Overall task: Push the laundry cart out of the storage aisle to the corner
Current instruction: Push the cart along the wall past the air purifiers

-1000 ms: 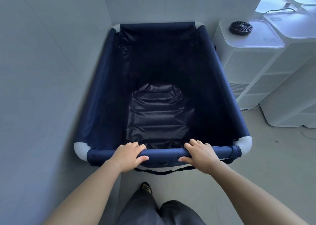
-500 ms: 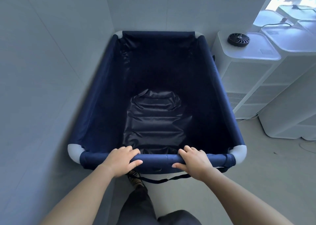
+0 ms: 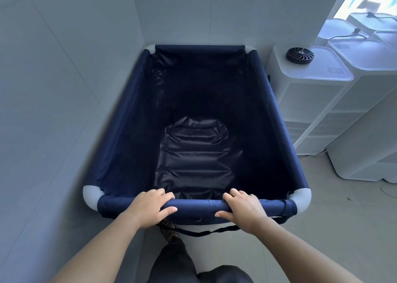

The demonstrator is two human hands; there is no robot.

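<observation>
Both hands are clenched over the near rail of the laundry cart (image 3: 193,115): the left hand (image 3: 150,206) has its fingers (image 3: 160,193) curled over the top of the padded bar and its thumb tucked under, and the right hand (image 3: 241,207) grips the same bar the same way, a little apart from the left. Beyond the fingers the navy fabric tub runs away toward the corner, its far rail looking close against or touching the back wall (image 3: 193,14), and its left side runs close along the side wall (image 3: 53,89). Only a crumpled dark liner shows in the bottom. To the right of the right-hand fingers, near the cart's right side, stands a row of white appliances (image 3: 311,110) with a small black fan (image 3: 299,56) on the nearest one. The cart looks all but parked, so the main risk is pushing on: a further shove would likely ram the far corners into the wall or scrape the left rail along it. A skewed push from the right hand could swing the cart's right side into the nearest appliance. A loose strap (image 3: 206,232) hangs below the fingers, close to the person's foot (image 3: 169,231), and could catch a step.
</observation>
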